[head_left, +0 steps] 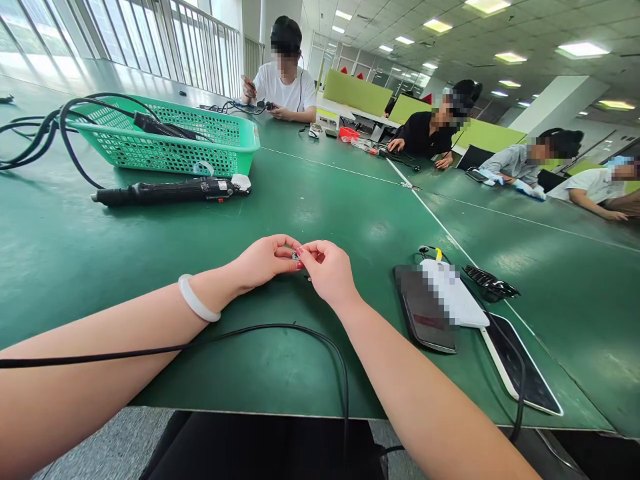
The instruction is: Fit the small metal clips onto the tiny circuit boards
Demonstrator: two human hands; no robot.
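Note:
My left hand (265, 262) and my right hand (327, 270) meet over the green table, fingertips pinched together. Between them shows a tiny silvery metal part (295, 256), too small to name and mostly covered by the fingers. Another small bit (309, 278) appears just under my right fingertips; whether it belongs to the same part I cannot tell. A white bangle (198, 299) circles my left wrist. Beyond my left hand lies a black electric screwdriver (170, 191) on its side. A black cable (260, 328) crosses over my left forearm and bends down past the table edge.
A green plastic basket (175, 160) with black cables stands at the far left. On the right lie a dark phone (425, 310), a white device (453, 293), a white-framed tablet (525, 363) and a black hair clip (493, 283). Several people sit around the table (320, 200).

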